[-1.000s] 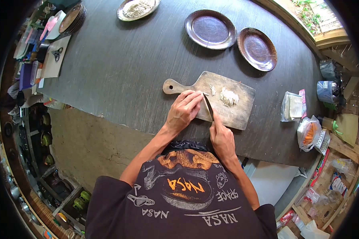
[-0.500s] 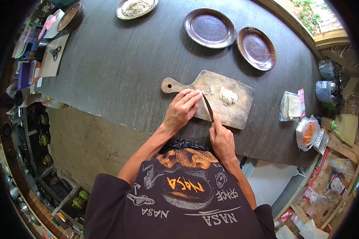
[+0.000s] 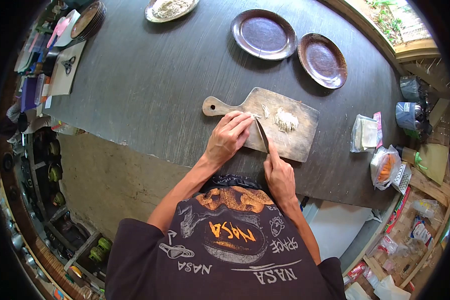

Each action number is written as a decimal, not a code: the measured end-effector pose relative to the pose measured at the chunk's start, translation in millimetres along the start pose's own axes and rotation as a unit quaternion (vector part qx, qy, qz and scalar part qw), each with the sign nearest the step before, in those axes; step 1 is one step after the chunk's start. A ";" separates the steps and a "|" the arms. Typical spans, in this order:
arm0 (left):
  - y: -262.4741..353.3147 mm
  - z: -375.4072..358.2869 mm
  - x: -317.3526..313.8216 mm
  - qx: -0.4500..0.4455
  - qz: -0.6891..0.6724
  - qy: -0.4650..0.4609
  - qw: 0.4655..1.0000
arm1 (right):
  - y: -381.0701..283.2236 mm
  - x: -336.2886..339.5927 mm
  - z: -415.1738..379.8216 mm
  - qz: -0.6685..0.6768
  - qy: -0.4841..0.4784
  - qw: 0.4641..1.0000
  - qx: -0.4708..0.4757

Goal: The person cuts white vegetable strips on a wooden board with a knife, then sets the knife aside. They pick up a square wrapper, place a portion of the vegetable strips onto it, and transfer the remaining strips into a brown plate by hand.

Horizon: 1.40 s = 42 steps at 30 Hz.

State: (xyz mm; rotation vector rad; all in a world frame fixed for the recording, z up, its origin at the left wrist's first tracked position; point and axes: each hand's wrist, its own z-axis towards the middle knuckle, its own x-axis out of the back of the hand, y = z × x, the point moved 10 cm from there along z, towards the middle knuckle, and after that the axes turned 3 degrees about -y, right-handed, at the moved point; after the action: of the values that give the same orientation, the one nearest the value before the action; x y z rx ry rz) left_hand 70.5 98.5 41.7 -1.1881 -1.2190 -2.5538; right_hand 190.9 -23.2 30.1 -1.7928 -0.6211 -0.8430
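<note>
On the wooden cutting board [image 3: 302, 142] my left hand [image 3: 228, 134] is closed, its fingertips pressed together over a pale food piece [image 3: 256, 116] that they mostly hide. My right hand [image 3: 280, 175] grips a kitchen knife [image 3: 262, 135]. Its dark blade slants up and left across the board, with the tip end close beside my left fingertips. Right of the blade lies a small heap of thin pale strips [image 3: 286, 121], too fine to name. A few more strips [image 3: 265, 110] lie between the heap and my left hand.
Two brown plates [image 3: 264, 35] [image 3: 322, 61] stand beyond the board. A dish of pale, floury food [image 3: 171, 8] is at the far edge. Right of the board are a plastic packet [image 3: 365, 133] and a bag of carrots [image 3: 385, 167]. Scissors [image 3: 68, 64] lie at left.
The knife blade has shifted very slightly to the right beside my left fingertips. My left hand stays in place on the board, and the strips look the same.
</note>
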 end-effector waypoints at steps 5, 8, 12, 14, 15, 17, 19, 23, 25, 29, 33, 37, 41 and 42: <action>1.1 -0.6 2.1 -0.001 -0.001 0.004 1.000 | -4.7 -0.9 7.1 0.019 0.002 1.000 0.004; 1.2 -0.5 1.3 0.001 0.000 0.009 1.000 | -5.2 -1.3 8.3 0.007 0.001 1.000 -0.001; 1.3 1.6 0.3 -0.002 0.008 0.008 1.000 | -5.4 1.4 7.9 -0.029 -0.001 0.999 -0.019; 2.8 1.2 2.4 -0.006 0.019 0.006 1.000 | -5.8 2.6 2.9 -0.034 -0.001 0.999 -0.026; 3.0 1.3 2.3 -0.005 0.011 0.004 1.000 | -4.2 3.9 -1.4 -0.020 -0.006 1.000 -0.023; 1.3 0.3 1.8 -0.003 0.005 0.003 1.000 | -0.3 1.1 -3.1 -0.007 -0.014 1.000 -0.018; 1.3 -2.1 -0.7 -0.012 0.009 -0.003 1.000 | 1.0 -2.6 -2.7 0.018 0.009 1.000 0.006; 1.5 -1.7 -1.7 -0.016 0.009 0.001 1.000 | -3.9 -0.2 4.9 0.035 0.015 0.999 0.013; 1.0 -1.9 0.0 -0.009 0.004 0.006 1.000 | -7.5 -0.6 8.3 0.023 0.015 1.000 0.009; 1.5 -1.1 -1.3 -0.011 0.006 0.003 1.000 | -9.6 -0.6 11.2 0.002 0.011 1.000 0.007; 2.9 -4.0 0.5 -0.010 0.016 -0.003 1.000 | -9.4 1.4 0.9 0.010 0.000 1.000 -0.016; 2.3 -1.5 -1.7 -0.009 0.016 -0.004 1.000 | -0.9 -0.9 -3.2 -0.002 0.001 1.000 -0.007; 4.3 -2.4 0.4 -0.018 0.030 0.007 0.999 | -4.6 -2.1 3.9 0.033 0.013 0.999 0.006; 4.0 -2.4 0.8 -0.020 0.031 0.008 0.999 | -5.7 -2.5 5.7 0.033 0.015 0.999 0.008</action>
State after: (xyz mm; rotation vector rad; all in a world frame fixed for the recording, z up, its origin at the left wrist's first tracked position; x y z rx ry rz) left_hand 69.9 94.3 44.0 -1.1920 -1.1153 -2.5480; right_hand 186.6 -15.9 30.1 -1.7744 -0.5449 -0.8161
